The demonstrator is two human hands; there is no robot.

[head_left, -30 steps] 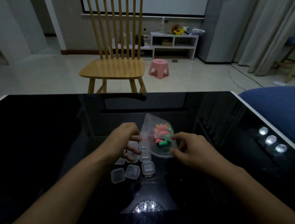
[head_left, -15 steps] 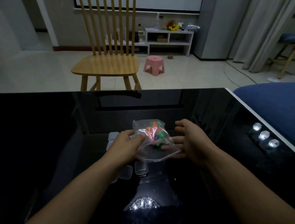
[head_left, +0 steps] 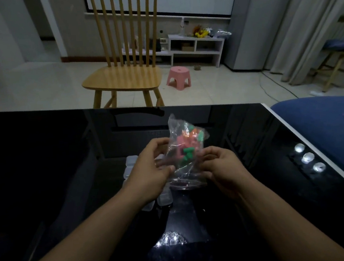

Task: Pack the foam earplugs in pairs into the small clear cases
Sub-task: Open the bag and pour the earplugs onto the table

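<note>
A clear plastic bag (head_left: 184, 150) holding pink, orange and green foam earplugs (head_left: 187, 147) is lifted above the black glossy table (head_left: 46, 161). My left hand (head_left: 151, 171) grips the bag's left edge and my right hand (head_left: 223, 169) grips its right edge. Several small clear cases (head_left: 131, 162) lie on the table below and behind my left hand, mostly hidden by it; two more cases (head_left: 164, 199) show under the bag. All visible cases look closed.
A wooden chair (head_left: 125, 76) stands beyond the table's far edge, with a pink stool (head_left: 178, 78) on the floor behind it. A blue cushion (head_left: 320, 122) lies off the table's right edge. Bright lamp reflections (head_left: 308, 157) dot the table's right side.
The bag has been raised off the table and turned more upright. Both hands now pinch its sides; earlier the right hand was open beside it.
</note>
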